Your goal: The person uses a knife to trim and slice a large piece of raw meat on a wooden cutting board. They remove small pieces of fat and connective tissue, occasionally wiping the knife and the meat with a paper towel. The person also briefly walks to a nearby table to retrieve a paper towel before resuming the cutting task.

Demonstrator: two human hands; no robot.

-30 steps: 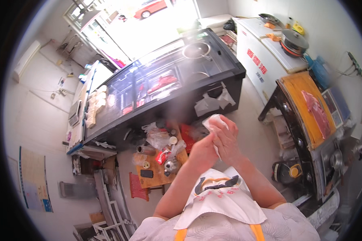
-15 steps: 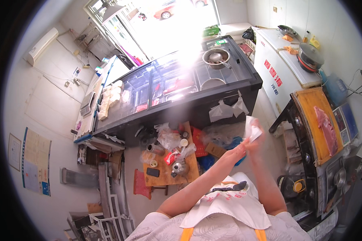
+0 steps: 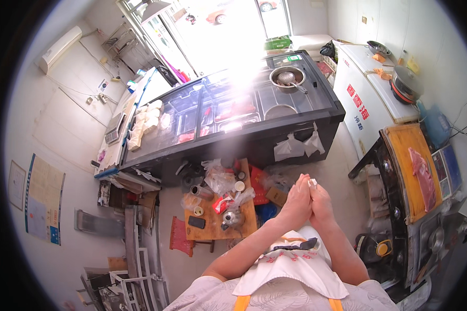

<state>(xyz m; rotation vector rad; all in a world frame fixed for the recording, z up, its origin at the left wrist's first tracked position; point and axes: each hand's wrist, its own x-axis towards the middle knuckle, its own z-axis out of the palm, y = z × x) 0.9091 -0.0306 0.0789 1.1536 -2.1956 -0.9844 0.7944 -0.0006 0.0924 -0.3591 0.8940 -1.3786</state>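
My left hand point(image 3: 296, 199) and my right hand point(image 3: 320, 201) are pressed together palm to palm in front of my chest. A small white piece of paper or plastic point(image 3: 312, 182) sticks out between the fingertips. Both forearms rise from the lower edge above my white apron point(image 3: 290, 264). The hands hover over the floor between a low wooden table point(image 3: 213, 225) and a black stand point(image 3: 394, 207).
A long black glass-topped display freezer point(image 3: 233, 114) spans the middle, with white bags point(image 3: 296, 145) hanging on its front. The low table carries a kettle, cups and bags. An orange cutting board with raw meat point(image 3: 417, 171) lies at the right. A white chest freezer point(image 3: 368, 88) stands behind it.
The hands, raised and holding the white piece up half a second ago, have come down and closed flat together. The view has tilted toward the window.
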